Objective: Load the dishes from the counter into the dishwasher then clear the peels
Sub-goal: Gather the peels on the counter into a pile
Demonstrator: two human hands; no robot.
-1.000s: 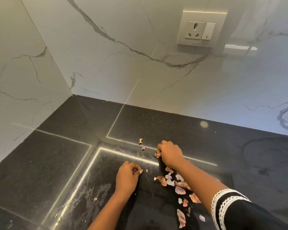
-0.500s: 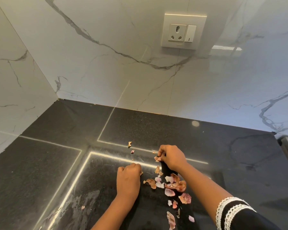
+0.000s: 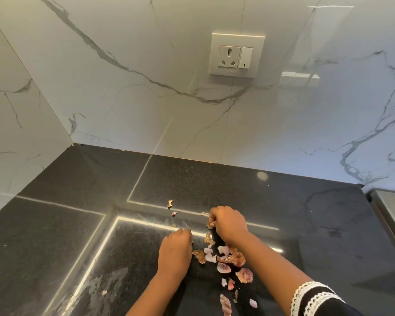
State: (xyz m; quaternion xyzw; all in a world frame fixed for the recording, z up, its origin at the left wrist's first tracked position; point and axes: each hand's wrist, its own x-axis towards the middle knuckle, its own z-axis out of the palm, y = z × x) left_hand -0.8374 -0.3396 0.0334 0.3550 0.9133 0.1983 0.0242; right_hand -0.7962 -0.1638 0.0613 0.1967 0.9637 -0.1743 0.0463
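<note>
Peels [image 3: 224,258] lie on counter [image 3: 237,190] between hands, more at 6 o'clock, few scraps at 12. Thin, dry, very light, brittle: sweep together, not pinch singly. Left hand [image 3: 175,254] curled, holding unclear. Right hand [image 3: 229,224] pinches peel bits.

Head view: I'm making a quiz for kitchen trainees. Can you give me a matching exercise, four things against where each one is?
Things:
1. wall socket
2. left hand
3. right hand
4. peels

Places:
A. scattered on the black counter between the two forearms
B. on the marble wall
C. on the counter, left of the peel heap
D. at the far end of the peel heap

Pairs: 1-B, 2-C, 3-D, 4-A
</note>
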